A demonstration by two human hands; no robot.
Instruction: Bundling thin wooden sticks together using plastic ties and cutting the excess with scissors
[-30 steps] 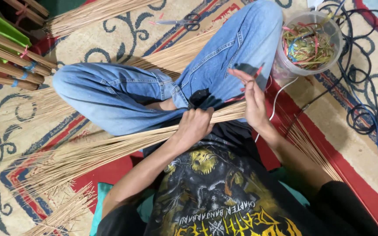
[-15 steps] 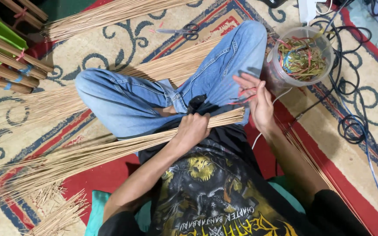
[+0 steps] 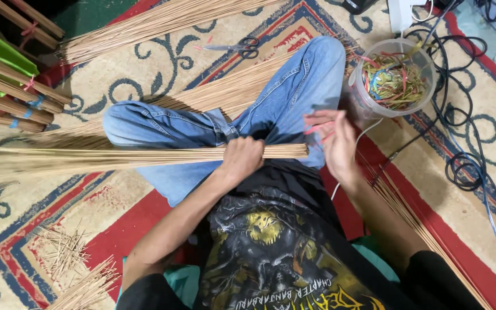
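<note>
A patterned rug (image 3: 477,229) fills the floor under a seated person in blue jeans (image 3: 202,129). Across the lap lies one long bundle of thin sticks (image 3: 144,158), running from nine o'clock to its cut end near centre. The left hand (image 3: 241,161) is wrapped tight around that bundle just short of the end. The right hand (image 3: 335,140), at three o'clock of the bundle's tip and apart from it, has its fingers loosely spread with a red rubber band (image 3: 320,127) stretched over them. Just beyond it, at one o'clock, stands one clear plastic tub of coloured bands (image 3: 394,80); black cables (image 3: 466,166) crowd the rug's right edge. One pair of scissors (image 3: 236,47) lies at twelve o'clock. Several tied stick bundles (image 3: 12,97) stack at ten o'clock, loose sticks at seven; open rug remains at eight o'clock.
</note>
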